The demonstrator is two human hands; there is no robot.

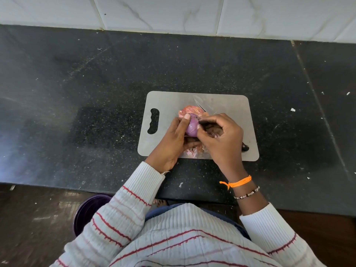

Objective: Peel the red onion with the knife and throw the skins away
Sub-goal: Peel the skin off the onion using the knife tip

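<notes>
The red onion point(191, 128), partly peeled and shiny purple, is held over the grey cutting board point(169, 105). My left hand point(173, 143) grips it from the left, thumb on top. My right hand point(221, 139) is at its right side, fingertips pinched on a strip of onion skin at the top. The knife point(201, 107) lies slanted on the board beneath my right hand; its blade tip points to the far left and its dark handle end point(245, 147) shows at the right. Loose pink skins point(192, 110) lie behind the onion, with more skins point(192, 152) near the board's front edge.
The board lies on a dark speckled counter point(96, 93) against a white tiled wall point(173, 14). A purple bin point(88, 211) stands on the floor below the counter edge, at my left. Small white scraps dot the counter.
</notes>
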